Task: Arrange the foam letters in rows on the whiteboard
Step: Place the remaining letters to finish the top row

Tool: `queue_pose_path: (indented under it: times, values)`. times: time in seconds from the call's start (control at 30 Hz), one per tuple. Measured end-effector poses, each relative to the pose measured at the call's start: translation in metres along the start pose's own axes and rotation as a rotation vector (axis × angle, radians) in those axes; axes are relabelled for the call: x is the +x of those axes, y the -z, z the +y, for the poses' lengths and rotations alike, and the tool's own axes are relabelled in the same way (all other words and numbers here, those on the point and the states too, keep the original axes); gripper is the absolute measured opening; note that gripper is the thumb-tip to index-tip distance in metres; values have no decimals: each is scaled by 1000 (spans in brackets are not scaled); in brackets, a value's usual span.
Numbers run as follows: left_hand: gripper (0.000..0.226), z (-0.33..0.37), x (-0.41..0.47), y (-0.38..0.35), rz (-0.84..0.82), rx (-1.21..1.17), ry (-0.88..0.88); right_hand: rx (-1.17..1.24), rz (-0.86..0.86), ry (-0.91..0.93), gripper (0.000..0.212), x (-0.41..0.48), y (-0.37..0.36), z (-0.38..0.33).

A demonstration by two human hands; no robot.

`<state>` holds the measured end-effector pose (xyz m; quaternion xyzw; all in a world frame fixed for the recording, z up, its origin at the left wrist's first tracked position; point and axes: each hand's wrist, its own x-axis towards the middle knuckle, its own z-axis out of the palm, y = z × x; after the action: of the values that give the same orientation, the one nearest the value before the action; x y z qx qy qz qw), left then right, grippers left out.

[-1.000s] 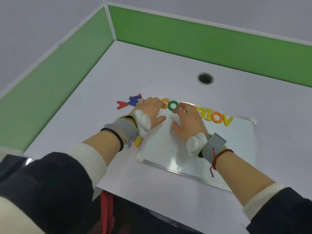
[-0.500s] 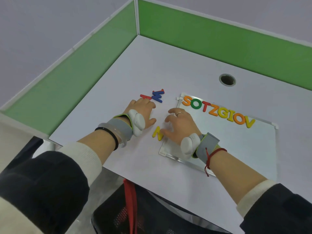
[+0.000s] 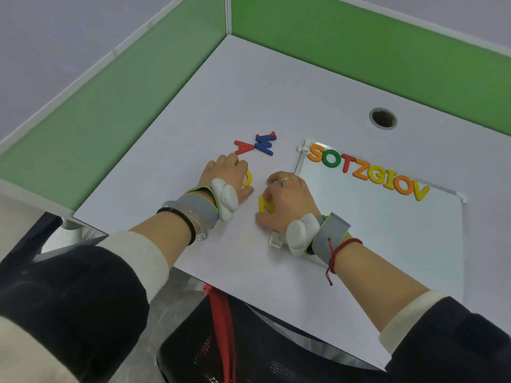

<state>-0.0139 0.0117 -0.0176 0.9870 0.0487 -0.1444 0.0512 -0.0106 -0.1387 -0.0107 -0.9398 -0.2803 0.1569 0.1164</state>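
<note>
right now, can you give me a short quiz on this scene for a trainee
1. True or false: the red foam letter A lies on the white table, off the white rectangular whiteboard.
2. Which of the hands partly covers the yellow foam letter N? A left, B right.
3. Fill in: the row of coloured foam letters on the whiteboard holds ___ letters.
Key: 1 true; 2 B, the right hand; 3 eight.
</note>
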Motion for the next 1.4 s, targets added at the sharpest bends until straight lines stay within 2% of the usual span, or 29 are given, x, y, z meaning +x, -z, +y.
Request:
queue_pose_path:
  times: [0.1, 0.2, 0.37, 0.47, 0.63, 1.03, 1.4]
  values:
    - [37, -1, 2, -1, -11, -75, 3, -4, 26, 8, 35, 1, -1, 1]
    - [31, -6, 3, -1, -12, -138, -19, -15, 10, 15, 45, 3, 0, 4]
    - [46, -13, 3, 1, -7, -231, -44, -23, 35, 12, 46, 6, 4, 9]
    - [51, -16, 1, 2, 18, -112, 3, -58, 57, -11, 49, 9, 4, 12]
    - [44, -19, 2, 3, -2, 29, 27, -208, 35, -28, 48, 16, 4, 8]
    - [45, -8, 2, 22, 43, -73, -108, -143, 113, -85, 44, 13, 17, 13]
    - [49, 71, 12, 38, 46, -43, -246, -116, 167, -206, 44, -22, 30, 70]
